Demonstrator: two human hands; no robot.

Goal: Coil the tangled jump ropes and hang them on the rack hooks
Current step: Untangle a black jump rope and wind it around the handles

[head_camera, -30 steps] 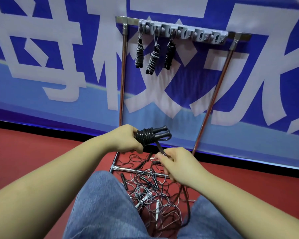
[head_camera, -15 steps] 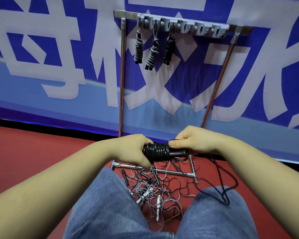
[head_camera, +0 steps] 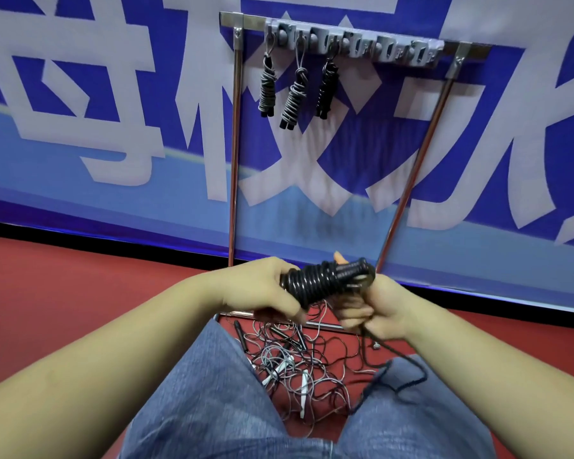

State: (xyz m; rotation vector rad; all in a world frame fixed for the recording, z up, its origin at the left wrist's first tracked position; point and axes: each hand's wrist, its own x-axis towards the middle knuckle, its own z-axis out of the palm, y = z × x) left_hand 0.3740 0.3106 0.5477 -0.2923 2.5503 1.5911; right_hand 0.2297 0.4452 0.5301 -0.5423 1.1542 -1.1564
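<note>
A black jump rope (head_camera: pixel 315 282) is wound in tight coils round its handles. My left hand (head_camera: pixel 262 286) grips the left end of that bundle. My right hand (head_camera: pixel 371 309) holds the rope's loose tail just below the bundle's right end; the tail (head_camera: pixel 398 369) loops down over my right knee. High on the metal rack (head_camera: pixel 233 154), a grey hook strip (head_camera: pixel 355 44) carries three coiled ropes (head_camera: pixel 295 91) on its left hooks. A tangle of grey and black ropes (head_camera: pixel 299 366) lies on the floor between my knees.
The rack's base bar (head_camera: pixel 322 325) crosses the red floor (head_camera: pixel 63 293) just past my hands. A blue and white banner (head_camera: pixel 113 127) stands behind the rack. Several hooks at the right of the strip are bare. My jean-clad knees (head_camera: pixel 206 392) frame the tangle.
My right hand has swung from above the bundle's right end down to below it, bringing the tail round. The coil has grown thicker and the loose tail shorter.
</note>
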